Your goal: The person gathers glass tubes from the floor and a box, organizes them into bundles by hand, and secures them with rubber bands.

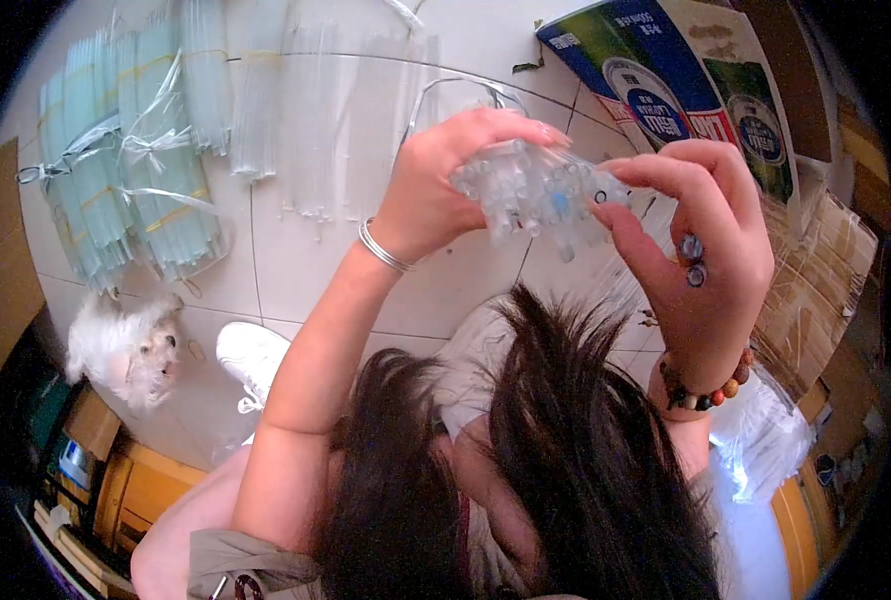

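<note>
Over the floor (310,275), with bundles lying (150,150) at upper left, our left hand (455,155) is gripping clear tubes (515,185) at upper centre; our right hand (710,215) is pinching at their edge and cradling dark-rimmed tubes (696,274). We seem to be picking through the ends, the next move calling for a fine right pinch and steady left grip.

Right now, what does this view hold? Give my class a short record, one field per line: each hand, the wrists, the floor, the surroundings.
Left hand: gripping a bunch of clear tubes, ends toward the camera
Right hand: fingers at the bunch's right edge; dark-rimmed tube ends by the palm
Wrists: silver bangles left, beaded bracelet right
Floor: pale tiles with banded bundles, a white dog, a white shoe
Upper right: printed carton
</note>
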